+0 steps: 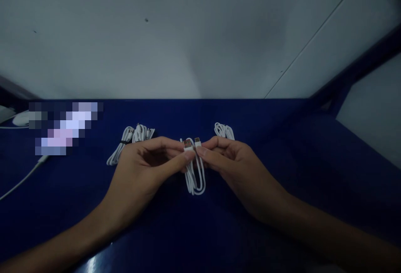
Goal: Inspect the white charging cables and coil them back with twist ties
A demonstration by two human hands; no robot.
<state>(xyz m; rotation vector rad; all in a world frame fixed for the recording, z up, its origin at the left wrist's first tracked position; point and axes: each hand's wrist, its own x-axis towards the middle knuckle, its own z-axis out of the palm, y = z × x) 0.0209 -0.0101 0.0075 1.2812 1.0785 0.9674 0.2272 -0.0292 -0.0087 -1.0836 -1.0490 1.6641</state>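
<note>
A white USB cable hangs in loose loops between my two hands, over the middle of the blue table. My left hand pinches it by the wide USB plug between thumb and fingers. The smaller plug at the other end is pinched by my right hand. Both plugs point away from me, side by side with a narrow gap. Behind my left hand lie coiled white cables, at least one bound with a black tie. Another coiled white cable lies behind my right hand, partly hidden by it.
A pixelated bright object, its kind unclear, lies on the left of the blue table, with a white cord running to it. A white item sits at the far left. A pale wall rises behind the table.
</note>
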